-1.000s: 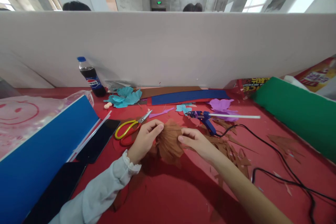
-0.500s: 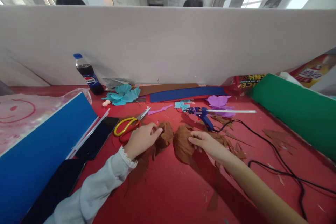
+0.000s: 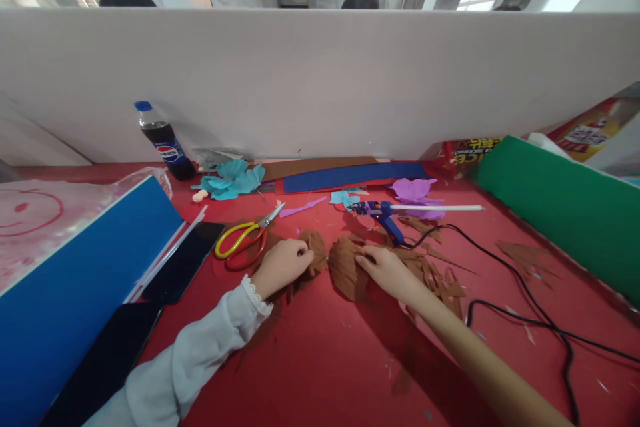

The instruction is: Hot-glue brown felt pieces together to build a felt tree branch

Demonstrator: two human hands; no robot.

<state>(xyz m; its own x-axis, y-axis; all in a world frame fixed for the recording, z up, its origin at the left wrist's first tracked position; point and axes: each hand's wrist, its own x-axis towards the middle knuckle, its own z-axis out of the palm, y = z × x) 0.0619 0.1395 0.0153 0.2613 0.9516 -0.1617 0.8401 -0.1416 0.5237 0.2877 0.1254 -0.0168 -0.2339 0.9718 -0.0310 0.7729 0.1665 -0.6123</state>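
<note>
A rounded, cupped brown crepe paper piece (image 3: 344, 271) has its right edge pinched between the thumb and fingers of my right hand (image 3: 386, 268). My left hand (image 3: 285, 265) is curled closed on a crumpled brown crepe paper bunch (image 3: 316, 248). The two brown pieces lie close together, with a small pale spot between them. Scissors (image 3: 241, 240) with yellow and red handles rest left of my left hand, blades pointing away. Beyond my right hand lies a blue glue gun (image 3: 385, 217) with a long white glue stick (image 3: 440, 207) in its back.
Brown paper scraps (image 3: 443, 280) spread at the right, near a black cord (image 3: 505, 257). Blue (image 3: 233, 180) and purple (image 3: 413, 190) paper petals lie at the back. A cola bottle (image 3: 167, 147) leans at the white partition (image 3: 310, 80). Phones (image 3: 187, 263) and blue (image 3: 100, 280) and green (image 3: 550, 207) boards flank the table.
My left hand has shifted slightly right, its fingers more tightly curled. The right-hand brown piece has turned a little and looks rounder. The camera view has moved slightly.
</note>
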